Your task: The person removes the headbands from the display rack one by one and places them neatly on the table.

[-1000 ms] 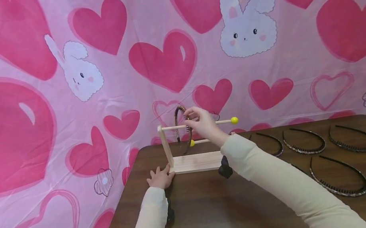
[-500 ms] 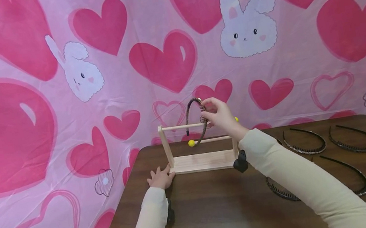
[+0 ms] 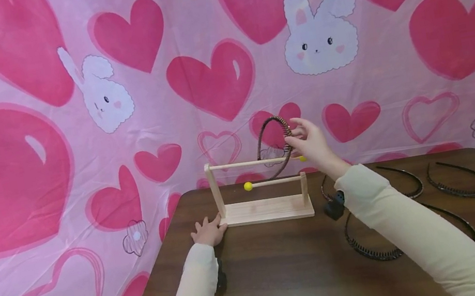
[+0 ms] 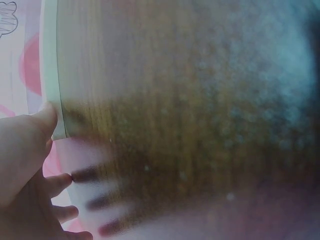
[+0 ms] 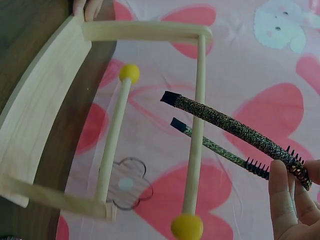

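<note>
My right hand (image 3: pixel 312 143) pinches a dark, glittery toothed headband (image 3: pixel 284 124) by its curved part, near the right end of the upper rod (image 3: pixel 245 164) of a wooden rack. In the right wrist view, the headband's two arms (image 5: pixel 235 130) straddle that rod, their black tips pointing away from the hand. A yellow ball (image 5: pixel 187 227) caps the rod's near end. With fingers spread, my left hand (image 3: pixel 209 232) rests on the table beside the left end of the rack's base (image 3: pixel 266 209). Its thumb (image 4: pixel 47 117) touches the base edge in the left wrist view.
A shorter lower rod (image 3: pixel 273 182) with a yellow ball (image 3: pixel 248 186) points left. Several headbands lie on the brown table (image 3: pixel 287 276) to the right, among them one at the far right (image 3: pixel 462 193) and one partly under the right sleeve (image 3: pixel 378 254). A pink heart-patterned cloth hangs behind.
My right hand has moved right and slightly up along the upper rod with the headband, from near its middle toward its ball end. The left hand has stayed in place.
</note>
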Motion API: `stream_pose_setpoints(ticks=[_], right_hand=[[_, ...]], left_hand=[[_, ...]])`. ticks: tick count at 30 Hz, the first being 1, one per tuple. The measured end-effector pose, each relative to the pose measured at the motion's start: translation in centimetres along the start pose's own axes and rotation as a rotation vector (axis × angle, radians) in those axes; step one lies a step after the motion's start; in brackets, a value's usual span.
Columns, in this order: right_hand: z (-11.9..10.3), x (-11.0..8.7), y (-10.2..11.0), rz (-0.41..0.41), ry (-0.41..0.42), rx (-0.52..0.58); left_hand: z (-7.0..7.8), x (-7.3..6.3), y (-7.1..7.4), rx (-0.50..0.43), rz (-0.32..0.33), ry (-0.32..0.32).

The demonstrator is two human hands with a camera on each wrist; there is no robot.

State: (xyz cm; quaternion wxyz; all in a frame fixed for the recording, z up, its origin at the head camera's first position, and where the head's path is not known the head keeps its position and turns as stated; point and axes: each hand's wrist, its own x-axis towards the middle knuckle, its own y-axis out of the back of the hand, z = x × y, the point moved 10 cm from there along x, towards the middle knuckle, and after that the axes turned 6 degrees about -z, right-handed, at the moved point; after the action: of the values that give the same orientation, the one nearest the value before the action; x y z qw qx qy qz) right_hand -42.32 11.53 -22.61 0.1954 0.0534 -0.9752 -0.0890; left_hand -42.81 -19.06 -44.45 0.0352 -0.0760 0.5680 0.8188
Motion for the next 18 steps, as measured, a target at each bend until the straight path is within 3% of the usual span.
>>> stream_pose_setpoints(ticks=[7,18], right_hand=[[0.1,-0.9,2.8,0.039,0.018,-0.082],[0.5,-2.1,6.1,0.079,0.050,-0.073]], left_hand=[[0.1,-0.3,0.2,-0.018,0.001,-0.001],[0.2,-0.4,0.2,-0.024,-0.001,-0.007]])
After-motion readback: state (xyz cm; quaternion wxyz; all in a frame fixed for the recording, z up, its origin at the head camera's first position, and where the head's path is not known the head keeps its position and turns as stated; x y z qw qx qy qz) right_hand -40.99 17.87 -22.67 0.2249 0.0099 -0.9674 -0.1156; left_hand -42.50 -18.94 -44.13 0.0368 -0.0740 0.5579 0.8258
